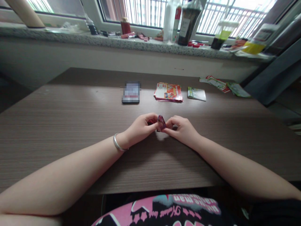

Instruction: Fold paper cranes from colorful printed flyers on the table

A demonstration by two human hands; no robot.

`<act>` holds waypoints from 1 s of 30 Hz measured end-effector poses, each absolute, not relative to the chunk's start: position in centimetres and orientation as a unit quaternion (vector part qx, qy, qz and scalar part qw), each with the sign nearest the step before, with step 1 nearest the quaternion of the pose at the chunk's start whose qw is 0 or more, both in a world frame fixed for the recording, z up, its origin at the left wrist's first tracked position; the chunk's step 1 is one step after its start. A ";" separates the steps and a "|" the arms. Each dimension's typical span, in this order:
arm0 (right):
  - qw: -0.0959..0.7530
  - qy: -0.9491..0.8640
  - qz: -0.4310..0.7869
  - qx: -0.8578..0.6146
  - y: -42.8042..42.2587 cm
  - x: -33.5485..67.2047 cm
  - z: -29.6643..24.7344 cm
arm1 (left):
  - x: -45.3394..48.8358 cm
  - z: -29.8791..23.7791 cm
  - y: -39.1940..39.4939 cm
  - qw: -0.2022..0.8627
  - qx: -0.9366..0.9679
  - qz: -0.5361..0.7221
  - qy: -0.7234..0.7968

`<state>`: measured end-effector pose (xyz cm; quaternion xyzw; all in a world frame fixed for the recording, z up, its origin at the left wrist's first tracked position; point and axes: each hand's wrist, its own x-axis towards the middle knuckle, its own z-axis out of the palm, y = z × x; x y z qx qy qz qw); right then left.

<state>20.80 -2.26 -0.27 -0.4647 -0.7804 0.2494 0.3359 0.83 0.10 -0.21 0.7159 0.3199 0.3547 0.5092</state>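
Note:
My left hand [140, 128] and my right hand [182, 129] meet at the middle of the brown wooden table [70, 125]. Both pinch a small folded piece of red and purple printed paper [161, 121] between their fingertips, just above the tabletop. A silver bangle [117, 143] circles my left wrist. Both forearms rest on the table.
Beyond my hands lie a dark phone [131, 92], a stack of red printed paper [168, 92] and a smaller green-white stack [196, 93]. More leaflets [221, 83] lie at the far right. The stone windowsill [131, 42] holds bottles [188, 22], a cup and small clutter.

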 end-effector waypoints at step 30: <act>0.363 -0.691 0.483 -0.396 -1.7 21.2 -1.4 | 0.5 0.2 0.3 0.502 0.782 0.210 0.303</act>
